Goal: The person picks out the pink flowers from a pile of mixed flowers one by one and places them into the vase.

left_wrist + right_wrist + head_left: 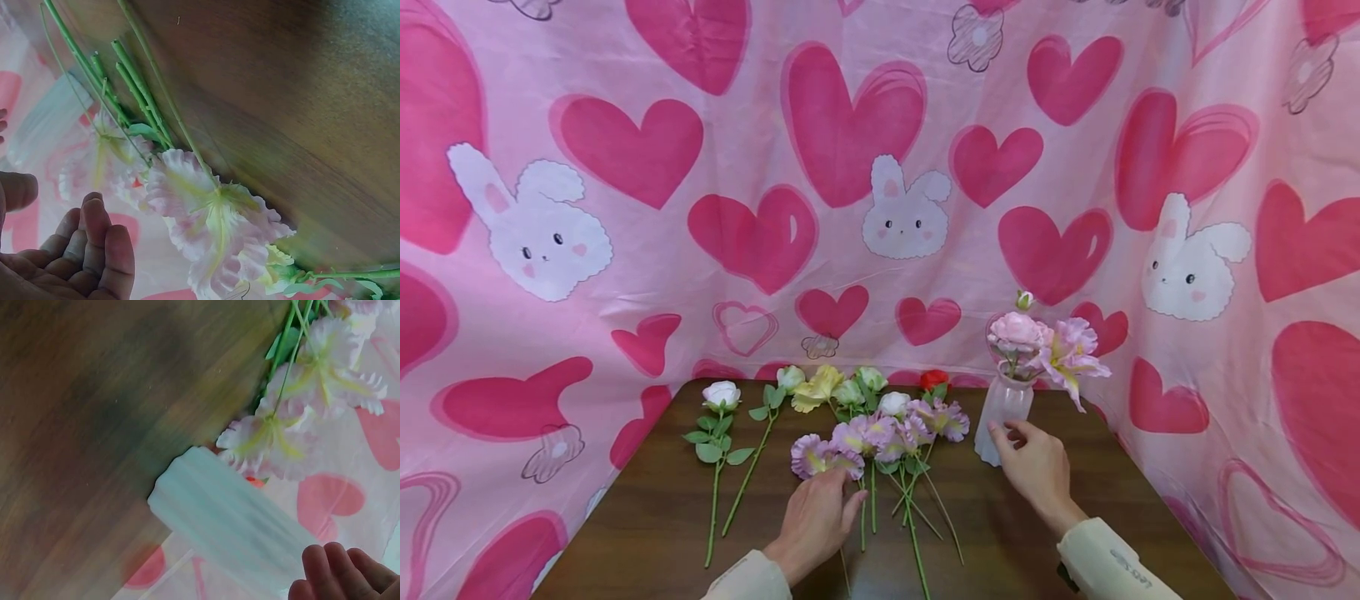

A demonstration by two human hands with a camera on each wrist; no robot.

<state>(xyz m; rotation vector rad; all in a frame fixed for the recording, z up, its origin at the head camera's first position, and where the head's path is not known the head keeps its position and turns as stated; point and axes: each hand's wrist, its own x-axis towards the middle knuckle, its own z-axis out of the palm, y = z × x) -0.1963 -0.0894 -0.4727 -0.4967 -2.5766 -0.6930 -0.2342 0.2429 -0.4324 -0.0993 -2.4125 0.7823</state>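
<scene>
My left hand (816, 517) is over the table just in front of a ruffled purple flower (811, 457). In the left wrist view its thumb and loosely bent fingers (97, 228) stand apart, holding nothing, with a pale purple bloom (219, 231) beyond them. The right hand (1037, 471) is at the near right side of a translucent ribbed vase (1003, 417), fingers loosely bent; whether they touch it I cannot tell. Upright in that vase are a pink flower (1017, 332), a large purple-pink bloom (1071, 354) and a small white bud (1024, 300).
Across the brown table (640, 508) lie several long-stemmed flowers: a white rose (722, 395) at left, a yellow bloom (817, 388), a red one (934, 380) and more purple ones (876, 433). Pink cloth (775, 125) with hearts and rabbits hangs behind and at both sides.
</scene>
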